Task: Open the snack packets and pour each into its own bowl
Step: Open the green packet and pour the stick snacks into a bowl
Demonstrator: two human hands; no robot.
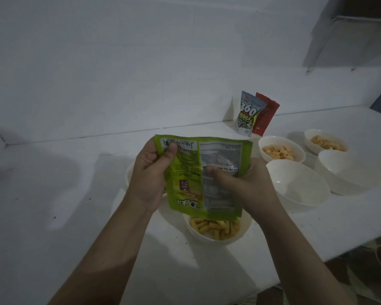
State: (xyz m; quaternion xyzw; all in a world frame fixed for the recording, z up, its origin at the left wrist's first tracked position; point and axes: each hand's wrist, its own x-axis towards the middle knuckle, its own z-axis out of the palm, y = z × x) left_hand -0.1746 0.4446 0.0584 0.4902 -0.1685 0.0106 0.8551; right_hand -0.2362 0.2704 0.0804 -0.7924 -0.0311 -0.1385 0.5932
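Both hands hold a green snack packet (191, 172) upside down, its mouth pointing down over a white bowl (218, 239) that holds yellow stick snacks (216, 228). My left hand (151, 172) grips the packet's left edge, thumb on top. My right hand (242, 181) pinches its right half. Two sealed packets lean on the back wall: a grey one (249, 116) and a red one (266, 115) behind it.
To the right stand several white bowls: one with orange cubes (280, 151), one with orange chips (326, 143), two empty ones (299, 186) (348, 172). Another bowl's rim (128, 172) peeks out behind my left hand. The white counter's edge (317, 263) drops off at lower right.
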